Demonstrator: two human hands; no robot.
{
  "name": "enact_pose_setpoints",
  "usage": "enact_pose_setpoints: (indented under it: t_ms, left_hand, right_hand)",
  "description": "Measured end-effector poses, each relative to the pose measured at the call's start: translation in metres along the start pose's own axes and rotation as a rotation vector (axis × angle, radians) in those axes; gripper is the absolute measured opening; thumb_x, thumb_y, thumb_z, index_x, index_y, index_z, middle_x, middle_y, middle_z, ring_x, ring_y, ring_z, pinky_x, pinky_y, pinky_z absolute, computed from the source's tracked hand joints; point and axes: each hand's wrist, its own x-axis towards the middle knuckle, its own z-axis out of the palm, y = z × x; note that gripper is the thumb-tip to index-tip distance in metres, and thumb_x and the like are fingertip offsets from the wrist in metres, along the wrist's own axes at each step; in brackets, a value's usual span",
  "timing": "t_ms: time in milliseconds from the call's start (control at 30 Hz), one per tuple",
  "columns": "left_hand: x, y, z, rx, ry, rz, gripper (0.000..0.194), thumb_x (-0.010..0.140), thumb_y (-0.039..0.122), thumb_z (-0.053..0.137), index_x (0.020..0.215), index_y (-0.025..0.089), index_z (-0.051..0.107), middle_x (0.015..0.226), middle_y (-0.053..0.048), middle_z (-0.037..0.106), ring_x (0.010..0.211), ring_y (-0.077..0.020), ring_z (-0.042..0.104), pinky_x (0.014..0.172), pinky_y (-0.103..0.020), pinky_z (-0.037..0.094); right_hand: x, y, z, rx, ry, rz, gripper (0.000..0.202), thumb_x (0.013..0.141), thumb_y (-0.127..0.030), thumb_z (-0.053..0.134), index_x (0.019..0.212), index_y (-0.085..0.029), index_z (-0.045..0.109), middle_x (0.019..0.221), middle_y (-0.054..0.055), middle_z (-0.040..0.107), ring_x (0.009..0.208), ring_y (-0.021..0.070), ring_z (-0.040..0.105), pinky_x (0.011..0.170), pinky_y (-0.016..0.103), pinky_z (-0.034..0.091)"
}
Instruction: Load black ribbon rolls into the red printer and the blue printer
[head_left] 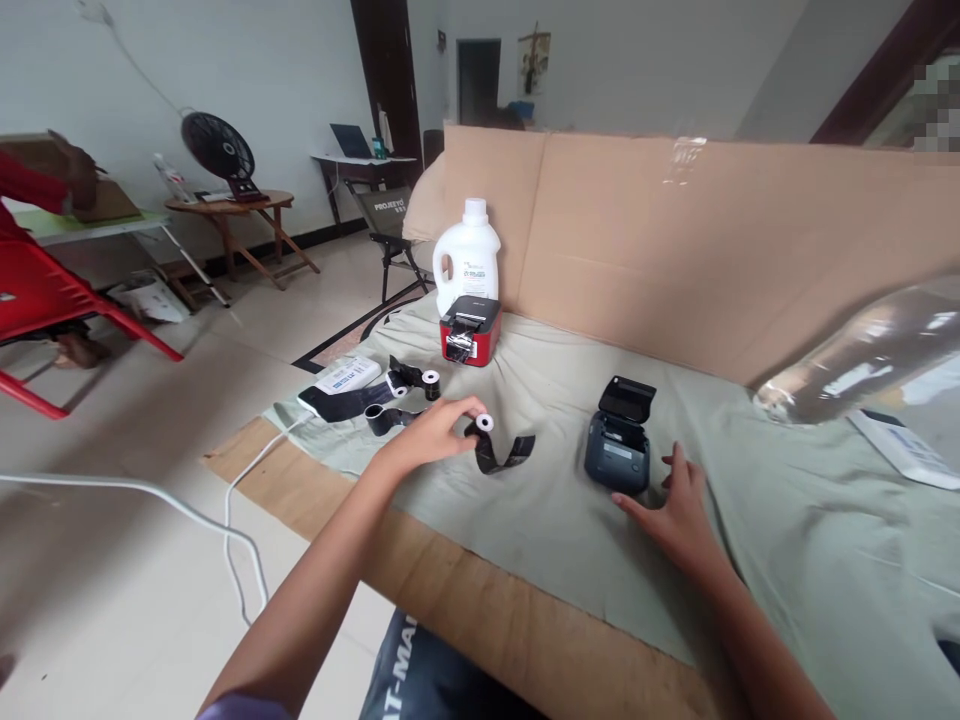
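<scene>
My left hand [429,432] pinches a small black paper roll [487,437] with a white core; its loose black strip curls to the right on the grey-green cloth [555,510]. My right hand [675,505] lies flat and empty on the cloth, fingers apart, just right of a small dark printer [619,436] whose lid stands up. Two more black rolls [409,390] with loose strips lie left of my left hand.
A red and black printer [469,330] and a white jug [466,255] stand at the back by a cardboard wall [675,230]. A white cable [240,500] runs over the floor. A clear plastic bottle [862,360] lies at right.
</scene>
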Motion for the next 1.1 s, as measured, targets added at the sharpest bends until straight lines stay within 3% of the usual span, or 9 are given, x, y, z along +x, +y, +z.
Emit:
enact_pose_setpoints:
  t_ms: [100,233,333,433,567,700,800,867,1100]
  left_hand:
    - [0.013,0.013,0.019,-0.366,-0.031,0.017,0.033,0.082,0.026,0.066,0.114,0.019,0.064,0.114,-0.006,0.066,0.106,-0.0202,0.062,0.094,-0.032,0.047]
    - [0.039,0.038,0.06,-0.767,-0.083,-0.029,0.055,0.073,0.028,0.078,0.124,0.02,0.057,0.114,-0.006,0.063,0.097,-0.0172,0.064,0.082,-0.027,0.05]
    - [0.058,0.061,0.09,-0.965,-0.096,-0.022,0.057,0.07,0.03,0.082,0.119,0.02,0.054,0.101,-0.003,0.065,0.086,-0.0135,0.064,0.077,-0.025,0.05]
    - [0.071,0.078,0.114,-1.037,-0.015,-0.047,0.052,0.068,0.034,0.084,0.108,0.019,0.054,0.096,-0.002,0.066,0.082,-0.0124,0.063,0.074,-0.024,0.049]
    - [0.07,0.085,0.141,-1.152,0.107,-0.166,0.069,0.063,0.039,0.086,0.118,0.021,0.048,0.095,-0.002,0.067,0.082,-0.0143,0.065,0.077,-0.026,0.05]
    - [0.05,0.086,0.167,-1.08,0.003,-0.301,0.075,0.073,0.041,0.079,0.135,0.022,0.04,0.083,0.0,0.066,0.075,-0.0137,0.063,0.071,-0.026,0.049]
    - [0.04,0.086,0.179,-0.97,-0.017,-0.328,0.073,0.078,0.04,0.074,0.14,0.023,0.039,0.067,0.006,0.054,0.064,-0.0108,0.055,0.062,-0.023,0.046]
    - [0.039,0.085,0.184,-0.951,-0.022,-0.333,0.074,0.08,0.04,0.072,0.142,0.023,0.037,0.063,0.008,0.047,0.057,-0.0092,0.05,0.056,-0.022,0.044]
    - [0.04,0.081,0.187,-0.876,-0.057,-0.31,0.067,0.084,0.036,0.066,0.143,0.022,0.036,0.062,0.009,0.044,0.052,-0.0074,0.047,0.053,-0.021,0.04]
  right_hand:
    - [0.006,-0.024,-0.032,0.119,-0.025,-0.078,0.109,0.076,-0.069,0.067,0.157,-0.018,0.015,0.127,0.017,0.044,0.1,0.0295,0.054,0.087,0.046,0.049]
    - [0.029,-0.071,-0.067,0.287,-0.232,-0.263,0.046,0.094,-0.047,0.054,0.135,-0.026,0.052,0.117,0.009,0.056,0.089,0.0208,0.056,0.077,0.035,0.049]
    - [0.053,-0.099,-0.075,0.291,-0.386,-0.309,0.033,0.092,-0.037,0.057,0.123,-0.025,0.062,0.11,0.006,0.063,0.088,0.0196,0.058,0.074,0.032,0.048]
    - [0.073,-0.11,-0.076,0.218,-0.551,-0.295,0.023,0.089,-0.03,0.059,0.108,-0.024,0.068,0.096,0.003,0.068,0.079,0.0183,0.059,0.069,0.031,0.046]
    - [0.091,-0.09,-0.07,0.174,-0.539,-0.276,0.019,0.087,-0.021,0.056,0.101,-0.022,0.069,0.089,0.001,0.071,0.077,0.0183,0.062,0.069,0.03,0.046]
    - [0.106,-0.047,-0.055,0.071,-0.427,-0.16,0.017,0.085,-0.017,0.058,0.1,-0.019,0.067,0.097,0.006,0.073,0.085,0.0209,0.065,0.077,0.032,0.048]
    - [0.114,-0.026,-0.043,-0.047,-0.406,-0.104,0.019,0.086,-0.015,0.058,0.102,-0.017,0.068,0.101,0.008,0.074,0.088,0.0221,0.066,0.081,0.033,0.049]
    - [0.117,-0.022,-0.036,-0.092,-0.405,-0.096,0.022,0.087,-0.014,0.057,0.106,-0.017,0.069,0.104,0.009,0.073,0.093,0.0227,0.066,0.083,0.033,0.049]
    - [0.119,-0.026,-0.023,-0.17,-0.442,-0.102,0.03,0.092,-0.011,0.051,0.117,-0.013,0.066,0.118,0.014,0.069,0.112,0.0265,0.062,0.097,0.035,0.046]
